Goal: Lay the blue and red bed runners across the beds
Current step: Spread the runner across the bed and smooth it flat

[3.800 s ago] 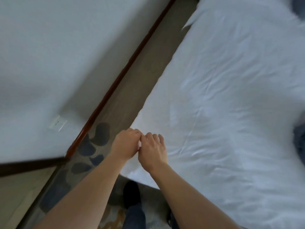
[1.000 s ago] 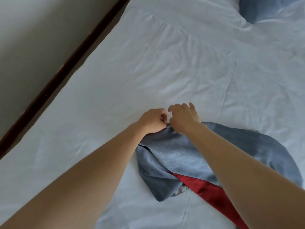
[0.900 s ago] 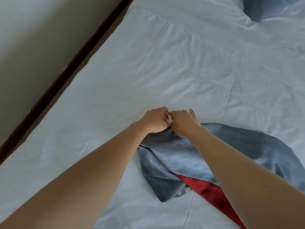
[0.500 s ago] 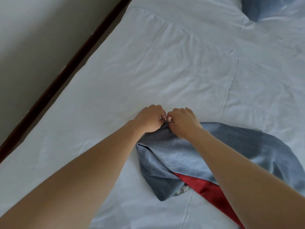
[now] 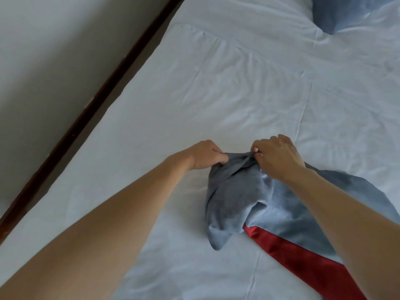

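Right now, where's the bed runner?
Head view, right of centre: the bed runner lies bunched on the white sheet, its top edge pinched by the left hand and right hand.

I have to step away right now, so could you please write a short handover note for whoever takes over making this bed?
Left hand: grips the top edge of the blue and red runner.
Right hand: pinches the same edge, a little apart from the left.
Runner: bunched in a heap on the white sheet, blue side up, with a red band trailing toward the lower right. A blue pillow lies at the top right.
Done: runner is on the bed and held by one edge.
Left: spread it flat across the bed. No second bed or runner is in view.
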`<state>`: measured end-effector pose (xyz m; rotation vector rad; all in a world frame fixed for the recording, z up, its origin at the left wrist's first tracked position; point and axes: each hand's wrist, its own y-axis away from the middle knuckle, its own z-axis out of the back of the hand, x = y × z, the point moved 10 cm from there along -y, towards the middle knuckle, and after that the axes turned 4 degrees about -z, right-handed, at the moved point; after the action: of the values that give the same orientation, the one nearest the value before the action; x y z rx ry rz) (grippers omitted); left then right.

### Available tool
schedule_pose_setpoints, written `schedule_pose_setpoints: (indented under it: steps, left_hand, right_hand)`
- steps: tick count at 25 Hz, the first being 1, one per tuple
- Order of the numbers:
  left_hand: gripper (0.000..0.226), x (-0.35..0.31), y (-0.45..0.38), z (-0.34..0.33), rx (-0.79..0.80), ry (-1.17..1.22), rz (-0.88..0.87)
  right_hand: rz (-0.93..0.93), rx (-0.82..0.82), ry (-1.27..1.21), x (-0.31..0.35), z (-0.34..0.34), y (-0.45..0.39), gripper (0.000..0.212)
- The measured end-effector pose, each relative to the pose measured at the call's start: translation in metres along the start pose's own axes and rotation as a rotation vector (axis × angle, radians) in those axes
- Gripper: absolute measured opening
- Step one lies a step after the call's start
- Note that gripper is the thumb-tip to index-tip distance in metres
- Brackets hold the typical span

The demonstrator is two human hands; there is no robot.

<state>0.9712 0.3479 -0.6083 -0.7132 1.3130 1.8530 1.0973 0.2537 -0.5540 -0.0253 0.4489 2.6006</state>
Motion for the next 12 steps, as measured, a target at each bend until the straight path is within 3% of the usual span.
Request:
schedule_pose_setpoints:
  steps: [2, 4, 7, 9, 12]
  left_hand:
    - [0.025, 0.024, 0.009, 0.021, -0.036, -0.036, 0.043]
    - [0.027, 0.035, 0.016, 0.036, -0.065, -0.270, 0.009]
    - [0.009, 0.022, 0.023, 0.049, -0.164, -0.665, -0.180]
    - [0.007, 0.021, 0.028, 0.049, -0.180, -0.734, -0.239]
    - [0.012, 0.025, 0.036, 0.046, -0.171, -0.743, -0.271]
  right_hand:
    - [-0.068, 0.102, 0.049, -0.013, -0.016, 0.002, 0.022]
    - [-0.103, 0.223, 0.120, -0.013, -0.027, 0.002, 0.020]
    - [-0.019, 0.154, -0.080, 0.038, -0.011, -0.018, 0.032]
    - [0.036, 0.124, -0.294, 0.084, 0.002, -0.034, 0.035]
    - [0.124, 0.117, -0.311, 0.139, -0.002, -0.040, 0.026]
